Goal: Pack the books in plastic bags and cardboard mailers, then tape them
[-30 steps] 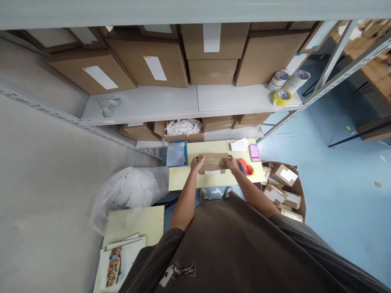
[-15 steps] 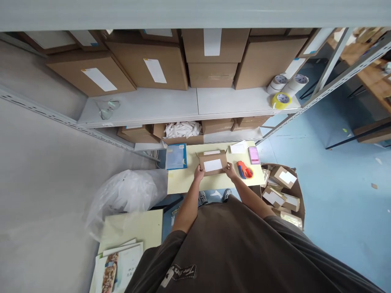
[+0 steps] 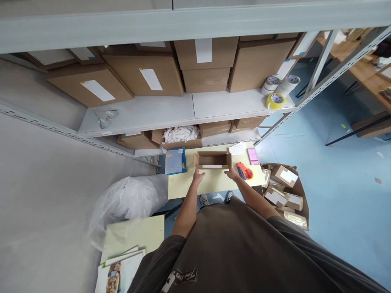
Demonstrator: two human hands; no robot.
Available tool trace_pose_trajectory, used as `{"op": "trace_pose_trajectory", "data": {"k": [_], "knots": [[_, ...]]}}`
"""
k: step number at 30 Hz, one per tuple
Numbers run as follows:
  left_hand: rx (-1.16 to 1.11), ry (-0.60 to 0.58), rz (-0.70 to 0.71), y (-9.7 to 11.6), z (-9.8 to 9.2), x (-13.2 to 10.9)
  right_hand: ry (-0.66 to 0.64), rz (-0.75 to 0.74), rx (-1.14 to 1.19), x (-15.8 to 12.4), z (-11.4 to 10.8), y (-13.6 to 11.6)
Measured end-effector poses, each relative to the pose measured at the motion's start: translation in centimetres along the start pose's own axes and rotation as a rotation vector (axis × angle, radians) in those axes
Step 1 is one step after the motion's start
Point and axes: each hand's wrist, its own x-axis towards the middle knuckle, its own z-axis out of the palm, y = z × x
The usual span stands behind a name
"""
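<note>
A small cardboard box (image 3: 212,158) stands on the pale yellow table (image 3: 210,185), its top open and its inside showing. A white label (image 3: 212,166) faces me along its near side. My left hand (image 3: 198,177) is at the box's near left corner, thumb and fingers apart. At the near right corner, my right hand (image 3: 231,173) is likewise open, fingers toward the box. Whether either hand's fingertips touch the cardboard is too small to tell. Just right of my right hand lies a red and blue tape dispenser (image 3: 244,171).
On the table are a blue folder (image 3: 175,161), white papers (image 3: 237,148) and a pink pad (image 3: 252,156). A large carton (image 3: 302,203) of packed boxes stands at the right. Shelves ahead hold cartons and tape rolls (image 3: 275,101). Clear plastic wrap (image 3: 131,199) bulges at the left.
The box has turned from lying with its labelled face up to standing with its open top showing. Both hands have let go and moved slightly back from it. My view has shifted a little.
</note>
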Motion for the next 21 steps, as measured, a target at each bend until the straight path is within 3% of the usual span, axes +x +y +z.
{"op": "trace_pose_trajectory", "data": {"k": [3,5,9,11,12,15,18,21], "knots": [[-0.05,-0.083,-0.054,-0.7,0.9,-1.2,-0.062,0.109,-0.024,-0.9,0.0,0.6],[-0.026,-0.071,-0.063,-0.6,0.6,-1.7,-0.05,0.099,-0.015,-1.5,-0.6,0.8],[0.144,0.285,0.076,1.6,-1.7,-2.2,0.212,-0.056,0.061,-2.2,-2.8,-0.2],[0.229,0.375,0.224,3.7,-2.6,-1.9,0.346,-0.155,0.093,-2.3,-3.9,-1.5],[0.274,0.342,0.297,4.9,-2.8,-1.5,0.367,-0.202,0.1,-2.3,-4.2,-2.2],[0.434,0.083,0.464,8.2,-2.5,0.0,0.287,-0.341,0.094,-1.9,-4.5,-4.5],[0.59,-0.112,0.369,9.9,-1.9,1.4,0.156,-0.403,0.046,-0.9,-4.1,-5.9],[0.616,-0.178,0.283,9.3,-1.8,1.9,0.095,-0.369,-0.06,-0.1,-3.9,-5.5]]}}
